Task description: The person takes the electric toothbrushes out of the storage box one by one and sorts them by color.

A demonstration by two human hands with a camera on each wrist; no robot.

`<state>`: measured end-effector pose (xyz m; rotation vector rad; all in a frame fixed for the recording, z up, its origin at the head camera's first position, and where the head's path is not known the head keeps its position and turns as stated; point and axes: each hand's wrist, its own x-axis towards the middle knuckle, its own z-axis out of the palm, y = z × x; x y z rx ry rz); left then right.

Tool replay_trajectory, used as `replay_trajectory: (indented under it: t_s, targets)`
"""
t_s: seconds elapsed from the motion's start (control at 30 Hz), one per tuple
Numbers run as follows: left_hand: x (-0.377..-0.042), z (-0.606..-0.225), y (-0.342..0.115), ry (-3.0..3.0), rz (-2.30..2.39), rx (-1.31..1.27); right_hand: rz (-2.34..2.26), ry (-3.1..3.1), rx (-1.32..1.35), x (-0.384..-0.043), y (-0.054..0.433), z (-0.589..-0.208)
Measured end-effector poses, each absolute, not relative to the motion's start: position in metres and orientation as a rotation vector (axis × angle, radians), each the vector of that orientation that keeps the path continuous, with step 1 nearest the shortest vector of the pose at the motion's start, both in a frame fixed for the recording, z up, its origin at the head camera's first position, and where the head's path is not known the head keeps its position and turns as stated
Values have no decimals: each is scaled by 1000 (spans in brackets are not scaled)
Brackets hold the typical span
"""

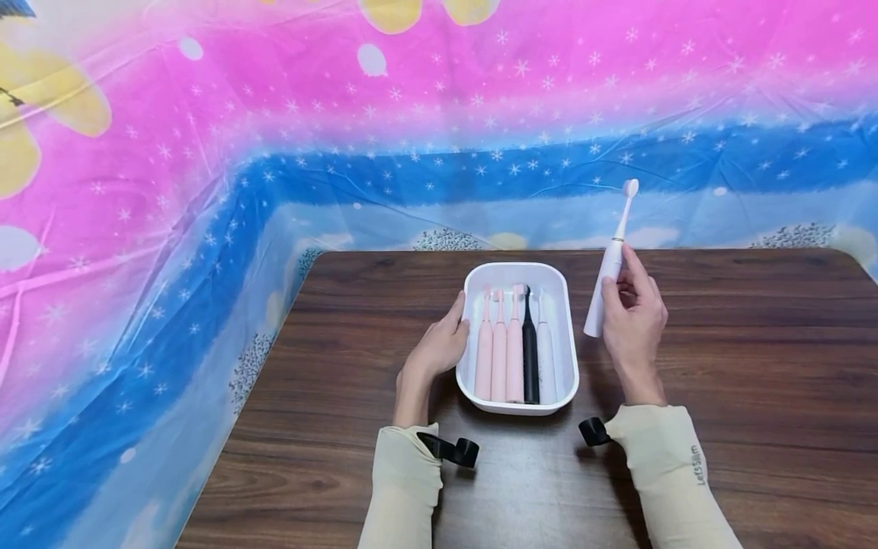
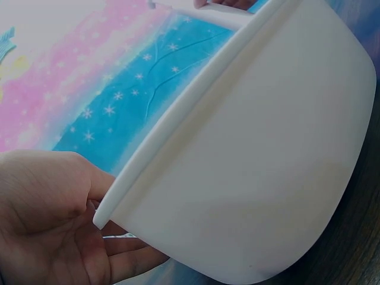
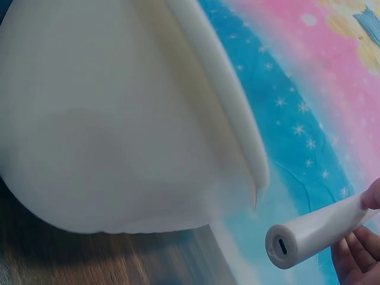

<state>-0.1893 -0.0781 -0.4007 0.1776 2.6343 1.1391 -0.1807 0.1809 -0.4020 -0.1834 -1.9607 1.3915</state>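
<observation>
My right hand [image 1: 634,320] pinches a white electric toothbrush [image 1: 605,286] by its handle, head up and tilted, to the right of a white plastic box [image 1: 572,381]. In the right wrist view the round base of the toothbrush [image 3: 314,231] points toward the camera. At the box's left side my left hand [image 1: 435,343] grips the rim; some of its fingers are hidden behind the box in the left wrist view. Inside the box stand several electric toothbrushes side by side: pink ones [image 1: 499,358], a black one [image 1: 530,358] and a white one [image 1: 546,362] at the right.
The box stands on a dark wood-grain table [image 1: 754,366]. Behind and to the left hangs a pink and blue cloth [image 1: 411,175] with snowflakes. Black wrist mounts [image 1: 466,452] stick out from both cream sleeves [image 1: 405,488].
</observation>
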Motion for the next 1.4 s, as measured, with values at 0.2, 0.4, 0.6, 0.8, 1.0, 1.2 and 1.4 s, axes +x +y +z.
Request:
replay_trajectory:
  t_s: [0.2, 0.4, 0.6, 0.8, 1.0, 1.2, 1.4]
  targets:
    - [-189, -401, -77, 2641, 1129, 189, 1378, -1949, -187, -182, 190, -407]
    - [-189, -400, -77, 2642, 1115, 186, 1394, -1925, -176, -186, 198, -418]
    - [-189, -401, -78, 2631, 1115, 181, 1371, -1928, -193, -191, 204, -433]
    - [-190, -401, -78, 2637, 1115, 179, 1346, -1942, -183, -194, 209, -439]
    - [-190, -400, -77, 2638, 1119, 186, 1370, -1938, -196, -195, 213, -440]
    - [-190, -400, -77, 2636, 1119, 182, 1374, -1951, -235, -195, 216, -440]
    - [-189, -400, -77, 2631, 1119, 189, 1327, -2019, -298, -196, 220, -445]
